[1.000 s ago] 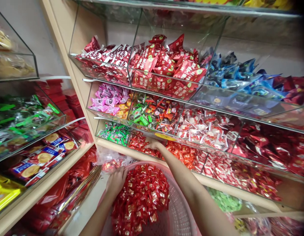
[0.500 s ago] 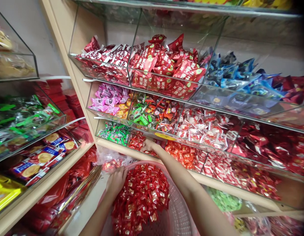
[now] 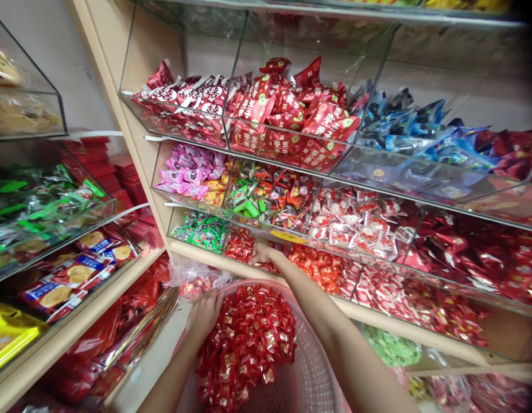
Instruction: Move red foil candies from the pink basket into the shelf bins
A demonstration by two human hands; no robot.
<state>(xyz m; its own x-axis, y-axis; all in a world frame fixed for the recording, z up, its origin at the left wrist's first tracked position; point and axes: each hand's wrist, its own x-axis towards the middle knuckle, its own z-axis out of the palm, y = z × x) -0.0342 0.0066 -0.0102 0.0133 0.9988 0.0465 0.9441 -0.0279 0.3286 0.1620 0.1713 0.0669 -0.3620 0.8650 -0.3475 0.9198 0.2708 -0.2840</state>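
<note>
A pink plastic basket (image 3: 319, 367) stands below the shelf, heaped with red-wrapped candies (image 3: 252, 338) with gold marks. My left hand (image 3: 204, 312) is closed over its left rim; the fingertips are partly out of sight. My right hand (image 3: 262, 253) reaches over the basket into a low shelf bin. It touches the red-wrapped candies (image 3: 239, 245) there, fingers bent downward. Their tips are hidden among the candies, so I cannot make out whether they grip any.
Beside that bin lie green-wrapped candies (image 3: 199, 231) and orange-red candies (image 3: 317, 268). Clear dividers and a low wooden edge (image 3: 373, 316) bound the bins. Above are bins of large red packets (image 3: 287, 112). A clear plastic bag (image 3: 201, 275) sits behind the basket. Another shelf (image 3: 76, 312) runs along the left.
My right hand has shifted slightly to the right in the candy bin, and its fingers point further down. My left hand and the basket stay in nearly the same place.
</note>
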